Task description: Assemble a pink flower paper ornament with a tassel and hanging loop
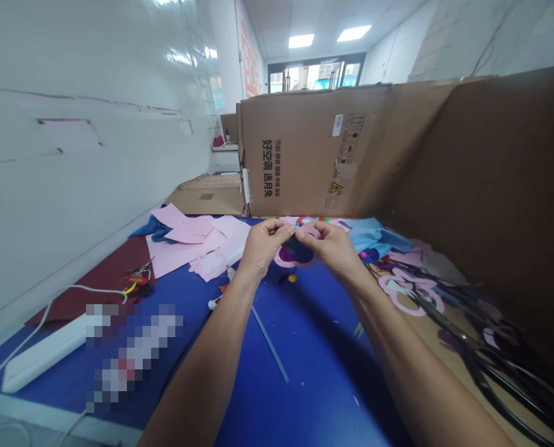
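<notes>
Two bare forearms enter from the lower edge and converge above a blue tabletop (314,372). The left hand (262,245) and right hand (333,248) meet at mid-frame, with the thumb and forefinger of each pinched on the upper rim of a pink paper flower (299,261). The flower is held just above the tabletop, in front of a large cardboard box (314,152). Whether the fingertips of the two hands touch one another cannot be told. The flower's centre is dark and too blurred to make out.

A small yellow piece (292,277) sits directly below the flower. A thin pale stick (270,341) lies slantwise on the table between the forearms.

Left side: loose pink paper sheets (197,245) overlap near the left hand. Further out, a small tool with red and yellow handles (137,282) rests on a dark red mat (100,279). A white power strip (44,355) lies toward the lower left corner, below a white wall (72,155).

Right side: a light blue sheet (374,236) lies just beyond the right hand. A second pink flower cutout (409,292) lies flat beside the right forearm. A tangle of black wires (495,354) runs toward the lower right corner along a tall cardboard panel (500,186). The box at the rear bears printed characters and shipping symbols.
</notes>
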The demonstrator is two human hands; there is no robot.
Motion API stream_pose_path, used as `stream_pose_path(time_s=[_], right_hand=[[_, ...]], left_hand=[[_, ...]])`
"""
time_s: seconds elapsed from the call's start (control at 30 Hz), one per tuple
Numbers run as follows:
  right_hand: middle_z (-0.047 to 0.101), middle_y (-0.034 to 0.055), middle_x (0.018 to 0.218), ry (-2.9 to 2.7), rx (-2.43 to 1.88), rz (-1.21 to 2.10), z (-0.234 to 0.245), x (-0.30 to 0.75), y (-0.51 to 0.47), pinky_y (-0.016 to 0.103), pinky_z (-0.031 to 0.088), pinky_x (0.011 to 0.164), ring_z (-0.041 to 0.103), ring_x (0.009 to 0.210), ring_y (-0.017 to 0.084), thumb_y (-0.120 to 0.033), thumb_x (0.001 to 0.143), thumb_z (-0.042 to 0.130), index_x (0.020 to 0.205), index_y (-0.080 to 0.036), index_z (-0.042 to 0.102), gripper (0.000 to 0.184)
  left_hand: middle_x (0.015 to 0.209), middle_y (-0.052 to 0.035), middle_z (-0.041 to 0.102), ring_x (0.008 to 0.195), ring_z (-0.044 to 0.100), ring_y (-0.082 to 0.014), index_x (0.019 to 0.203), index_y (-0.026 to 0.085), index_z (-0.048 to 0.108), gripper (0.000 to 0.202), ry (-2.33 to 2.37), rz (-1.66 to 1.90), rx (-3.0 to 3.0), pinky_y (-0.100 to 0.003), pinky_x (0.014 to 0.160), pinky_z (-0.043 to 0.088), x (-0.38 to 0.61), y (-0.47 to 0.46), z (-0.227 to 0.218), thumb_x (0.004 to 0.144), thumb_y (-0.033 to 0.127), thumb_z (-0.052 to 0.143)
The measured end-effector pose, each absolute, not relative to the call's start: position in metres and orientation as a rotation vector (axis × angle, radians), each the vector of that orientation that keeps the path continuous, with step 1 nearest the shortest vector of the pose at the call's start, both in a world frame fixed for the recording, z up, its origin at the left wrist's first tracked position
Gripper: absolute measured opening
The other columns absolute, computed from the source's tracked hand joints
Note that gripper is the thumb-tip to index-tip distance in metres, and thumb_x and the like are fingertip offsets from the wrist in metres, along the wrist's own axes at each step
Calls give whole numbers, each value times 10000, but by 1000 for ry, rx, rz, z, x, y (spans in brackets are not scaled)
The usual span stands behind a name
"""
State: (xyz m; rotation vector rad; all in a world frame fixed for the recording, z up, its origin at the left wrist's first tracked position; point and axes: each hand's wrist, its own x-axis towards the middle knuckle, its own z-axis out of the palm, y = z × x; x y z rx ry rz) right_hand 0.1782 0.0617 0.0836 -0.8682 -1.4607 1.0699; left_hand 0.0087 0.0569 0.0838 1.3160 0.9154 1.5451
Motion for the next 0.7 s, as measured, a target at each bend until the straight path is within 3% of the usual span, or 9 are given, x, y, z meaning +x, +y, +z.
stream_pose_path(time_s=[0.57, 0.7], right_hand=[[736, 27, 822, -1485, -804, 1143, 78, 178, 66, 340, 528, 753, 616, 744, 194, -704, 667, 948, 857, -217, 751, 559], [700, 10, 772, -1440, -813, 1098, 79, 177, 64, 311, 483, 700, 574, 709, 168, -698, 656, 955, 807, -208, 736, 558]], left_hand=[[754, -34, 747, 681, 632, -162, 792, 171, 805, 319, 967, 1500, 1305, -294, 670, 519, 5, 59, 79, 675, 429, 951], [759, -39, 747, 684, 632, -163, 788, 171, 810, 326, 979, 1496, 1314, -296, 667, 511, 4, 59, 79, 679, 444, 950]])
